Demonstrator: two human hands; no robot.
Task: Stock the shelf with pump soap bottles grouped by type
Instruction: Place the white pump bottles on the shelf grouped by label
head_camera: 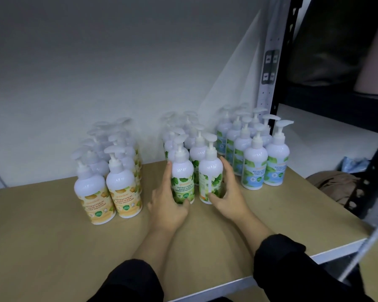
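The left hand [168, 205] wraps its fingers and thumb around the front-left green-label bottle [183, 179]; the right hand [226, 192] grips the front-right green-label bottle [210, 182] the same way. Both bottles stand upright on the shelf board [52, 247], just beside each other, at the front of the green group [183, 140]. This two-handed hold likely serves to square the pair against the rows behind. The right bottle's label faces sideways, so a turn appears needed. The orange-label group [109, 171] stands to the left and the blue-label group [253, 149] to the right, each apart from the green group, keeping types separate.
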